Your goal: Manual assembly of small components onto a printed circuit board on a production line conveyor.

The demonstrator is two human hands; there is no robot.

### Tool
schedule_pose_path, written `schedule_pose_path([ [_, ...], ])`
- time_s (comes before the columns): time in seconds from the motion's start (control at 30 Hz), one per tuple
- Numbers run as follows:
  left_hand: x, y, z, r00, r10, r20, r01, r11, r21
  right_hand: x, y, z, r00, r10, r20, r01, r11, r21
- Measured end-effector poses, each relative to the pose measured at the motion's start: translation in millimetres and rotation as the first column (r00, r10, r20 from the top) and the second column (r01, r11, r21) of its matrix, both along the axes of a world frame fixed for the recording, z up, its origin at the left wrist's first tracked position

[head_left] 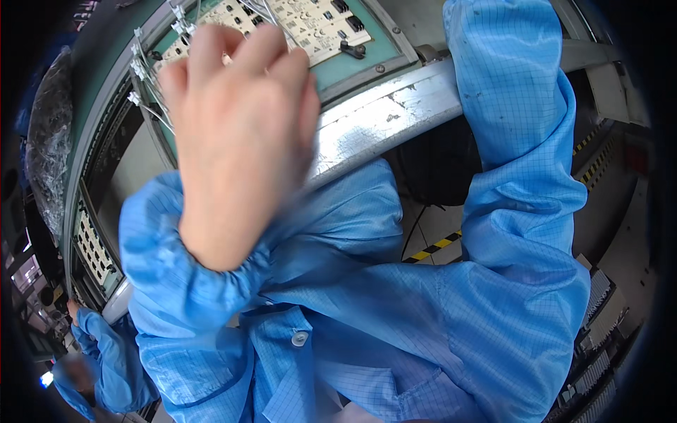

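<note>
left hand [240, 134]: raised in the upper left centre of the frame, blurred, back of the hand toward the camera; fingers together and curled forward over the small white-tipped wire parts; whether they pinch one cannot be told.
right hand: out of view; only the right sleeve [515, 127] shows, running up the right side to the top edge.
wire parts [144, 84]: a bunch of thin grey leads with white ends, upper left, just beside the left hand's knuckles, lying at the edge of the green tray.
circuit board [303, 21]: cream panel with small black components, top centre, resting in the green tray [352, 67].
metal rail [381, 120]: scuffed silver strip running diagonally under the tray.
second board [95, 247]: cream panel at the left edge, lower level.
floor marking [434, 247]: yellow-and-black striped tape, centre right, between the sleeves.
plastic wrap [49, 134]: crinkled clear bag, far left.
coat [338, 331]: blue gridded fabric with a white button [300, 338].
co-worker [99, 359]: blue sleeve, lower left.
</note>
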State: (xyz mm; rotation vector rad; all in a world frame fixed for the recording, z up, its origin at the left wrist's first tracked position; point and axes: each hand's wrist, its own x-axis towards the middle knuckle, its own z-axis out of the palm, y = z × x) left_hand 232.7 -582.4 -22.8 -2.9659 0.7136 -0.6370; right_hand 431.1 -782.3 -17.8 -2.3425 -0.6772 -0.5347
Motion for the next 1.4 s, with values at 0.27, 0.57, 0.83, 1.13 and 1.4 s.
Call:
schedule_pose_path([
  [0.27, 81, 36, 30, 0.977, 0.079, -0.199, -0.115, 0.978, -0.174, 5, -10, -15, 0.998, -0.031, 0.052, 0.029, 0.998, 0.051],
  [0.57, 202, 50, 10, 0.835, 0.417, -0.359, -0.446, 0.895, 0.002, 17, -21, -30, 0.936, 0.295, 0.191, -0.341, 0.891, 0.299],
  [0.83, 216, 44, -8, 0.835, 0.319, -0.449, -0.414, 0.901, -0.128, 15, -11, -23, 0.987, -0.003, 0.161, 0.008, 0.999, -0.032],
  [1.13, 198, 19, -11, 0.925, -0.322, -0.202, 0.269, 0.93, -0.251, 16, -10, -25, 0.996, -0.018, 0.084, 0.015, 0.999, 0.037],
  [1.4, 193, 22, -13, 0.919, -0.363, -0.152, 0.316, 0.912, -0.263, 14, -4, -26, 0.996, 0.021, 0.09, -0.025, 0.999, 0.039],
])
